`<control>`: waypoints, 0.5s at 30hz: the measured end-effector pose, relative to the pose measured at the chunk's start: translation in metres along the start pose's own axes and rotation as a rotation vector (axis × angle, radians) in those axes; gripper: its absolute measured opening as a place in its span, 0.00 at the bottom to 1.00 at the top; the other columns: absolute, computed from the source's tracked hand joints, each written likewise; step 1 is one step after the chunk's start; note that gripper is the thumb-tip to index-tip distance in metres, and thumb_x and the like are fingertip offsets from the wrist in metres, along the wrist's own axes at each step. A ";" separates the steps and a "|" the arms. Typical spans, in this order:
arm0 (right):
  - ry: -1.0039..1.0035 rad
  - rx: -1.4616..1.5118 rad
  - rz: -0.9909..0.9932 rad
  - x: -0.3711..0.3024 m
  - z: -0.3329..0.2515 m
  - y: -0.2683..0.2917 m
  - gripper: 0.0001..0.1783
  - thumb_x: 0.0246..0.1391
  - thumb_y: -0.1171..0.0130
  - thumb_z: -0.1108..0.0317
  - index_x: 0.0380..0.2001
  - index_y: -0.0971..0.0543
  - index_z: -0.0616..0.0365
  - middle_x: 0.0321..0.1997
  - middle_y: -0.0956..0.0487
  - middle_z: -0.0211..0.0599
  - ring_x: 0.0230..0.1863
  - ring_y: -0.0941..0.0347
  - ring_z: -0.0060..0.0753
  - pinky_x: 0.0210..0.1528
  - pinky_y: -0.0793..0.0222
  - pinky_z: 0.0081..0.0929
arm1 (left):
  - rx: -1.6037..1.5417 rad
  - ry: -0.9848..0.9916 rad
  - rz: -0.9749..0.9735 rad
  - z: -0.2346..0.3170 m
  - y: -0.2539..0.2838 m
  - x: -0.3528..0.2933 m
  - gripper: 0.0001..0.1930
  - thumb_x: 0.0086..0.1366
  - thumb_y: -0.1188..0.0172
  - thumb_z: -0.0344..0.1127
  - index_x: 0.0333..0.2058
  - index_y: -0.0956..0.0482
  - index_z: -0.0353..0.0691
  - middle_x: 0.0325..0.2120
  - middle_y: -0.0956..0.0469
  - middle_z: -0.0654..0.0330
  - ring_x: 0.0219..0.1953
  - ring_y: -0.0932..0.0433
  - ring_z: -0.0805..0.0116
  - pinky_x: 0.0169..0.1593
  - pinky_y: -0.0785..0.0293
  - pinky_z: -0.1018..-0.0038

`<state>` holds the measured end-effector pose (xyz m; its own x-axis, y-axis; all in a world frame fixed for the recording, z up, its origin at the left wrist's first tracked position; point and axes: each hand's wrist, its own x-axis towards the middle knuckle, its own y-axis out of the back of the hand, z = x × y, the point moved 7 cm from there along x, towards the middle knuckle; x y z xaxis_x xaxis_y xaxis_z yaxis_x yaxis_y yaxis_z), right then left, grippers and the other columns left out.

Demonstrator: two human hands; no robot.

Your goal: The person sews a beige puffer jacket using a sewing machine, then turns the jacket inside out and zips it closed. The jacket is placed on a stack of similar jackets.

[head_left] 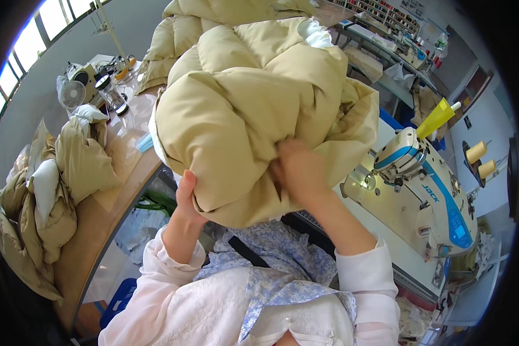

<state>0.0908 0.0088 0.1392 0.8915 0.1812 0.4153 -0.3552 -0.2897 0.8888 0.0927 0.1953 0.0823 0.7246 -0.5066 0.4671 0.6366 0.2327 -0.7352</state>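
Note:
A bulky khaki padded jacket piece (242, 115), puffed and quilted, is bunched up in front of me and hides much of the surface behind it. Its lower left side rests in my left hand (187, 199), thumb upright on the outside and the other fingers hidden beneath the fabric. My right hand (300, 173), slightly blurred, presses into a deep fold near the middle, its fingers curled in the cloth and their tips out of sight. White lining (316, 33) shows at the far top edge.
To the right stands a white and blue sewing machine (427, 184) with a yellow cone (435, 118) on top. More khaki pieces (57, 184) lie on the wooden table (118, 202) at left. Behind them are a small fan (72, 94) and a clear jar (111, 95).

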 end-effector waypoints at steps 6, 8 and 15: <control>-0.136 1.028 0.345 0.034 0.034 0.096 0.07 0.62 0.44 0.68 0.33 0.26 0.61 0.24 0.25 0.36 0.25 0.38 0.30 0.32 0.38 0.23 | 0.896 0.357 0.099 0.018 0.003 0.017 0.40 0.58 0.27 0.49 0.62 0.33 0.33 0.58 0.26 0.55 0.57 0.26 0.64 0.60 0.29 0.68; -0.172 0.932 0.276 0.041 0.033 0.104 0.06 0.61 0.43 0.69 0.34 0.25 0.60 0.26 0.24 0.35 0.26 0.35 0.30 0.32 0.37 0.23 | 0.992 0.360 0.150 0.009 -0.021 0.029 0.37 0.57 0.25 0.46 0.60 0.29 0.33 0.55 0.24 0.57 0.54 0.26 0.68 0.57 0.29 0.71; 0.091 0.224 0.575 0.000 0.000 0.149 0.19 0.54 0.33 0.63 0.46 0.24 0.54 0.41 0.23 0.33 0.42 0.26 0.34 0.40 0.32 0.31 | 0.294 0.148 0.412 -0.008 -0.041 0.050 0.28 0.71 0.41 0.40 0.65 0.36 0.39 0.59 0.27 0.58 0.58 0.25 0.65 0.60 0.27 0.66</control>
<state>0.0380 -0.0343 0.2722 0.5439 0.0138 0.8391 -0.6949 -0.5531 0.4595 0.1006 0.1536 0.1319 0.8989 -0.4310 0.0785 0.3694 0.6494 -0.6647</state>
